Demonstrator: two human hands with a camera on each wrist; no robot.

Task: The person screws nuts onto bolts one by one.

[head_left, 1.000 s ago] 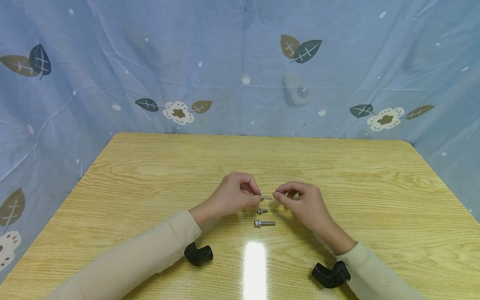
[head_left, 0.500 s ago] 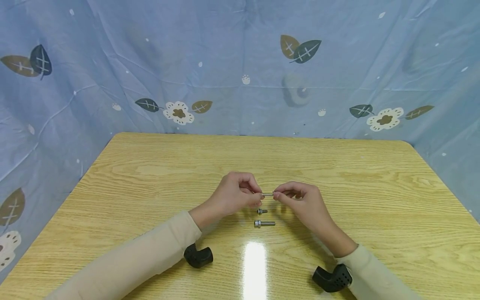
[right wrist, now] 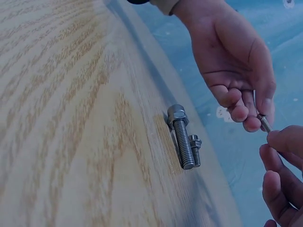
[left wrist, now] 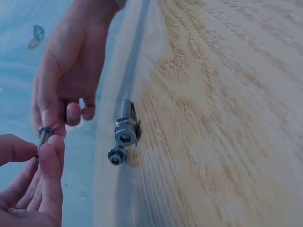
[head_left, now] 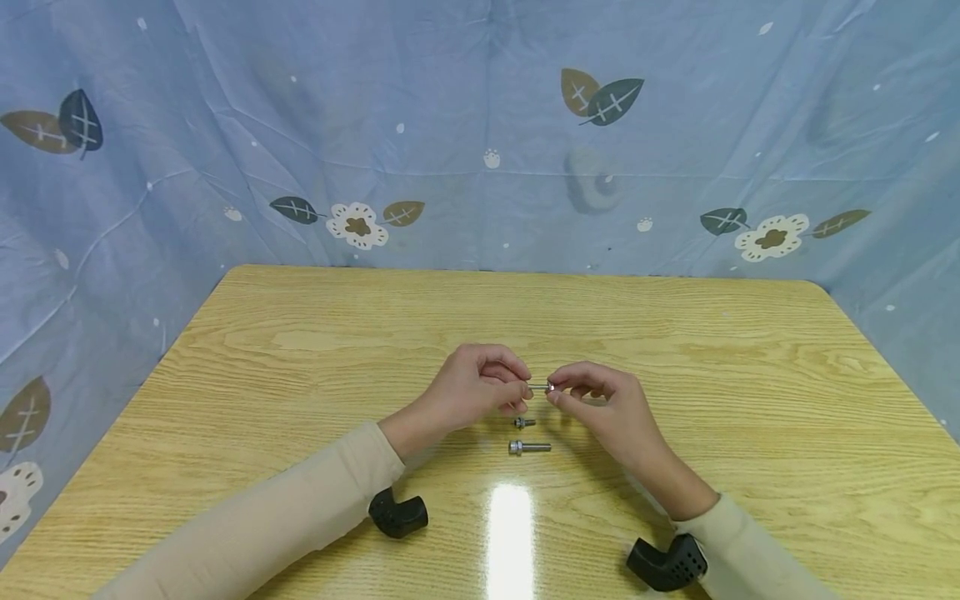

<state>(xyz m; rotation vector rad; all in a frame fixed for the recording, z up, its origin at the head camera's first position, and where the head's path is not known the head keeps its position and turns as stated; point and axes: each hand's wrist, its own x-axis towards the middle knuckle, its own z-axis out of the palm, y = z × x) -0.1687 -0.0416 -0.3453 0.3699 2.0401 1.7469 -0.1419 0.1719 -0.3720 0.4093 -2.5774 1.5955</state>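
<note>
My left hand (head_left: 480, 385) pinches one end of a slim metal bolt (head_left: 537, 387) between thumb and fingertips, held above the table. At the bolt's other end, thumb and fingertips of my right hand (head_left: 603, 402) pinch a small nut (left wrist: 45, 130). The threaded shank (right wrist: 266, 124) shows between the two hands in the right wrist view; the end in my left fingers is hidden. Nearer the body, a short bolt with a nut (head_left: 524, 422) and a larger socket-head bolt with a nut (head_left: 529, 447) lie side by side on the wood.
The wooden table (head_left: 337, 333) ends at a blue patterned curtain (head_left: 480, 108). Black curved fittings (head_left: 397, 513) sit at both sleeve cuffs, close over the tabletop. A bright light reflection (head_left: 510, 533) lies at the front.
The bolt has risen slightly and shifted a little right, levelling out. My right fingertips have parted a little, so the nut shows between them. The two bolts on the table have not moved.
</note>
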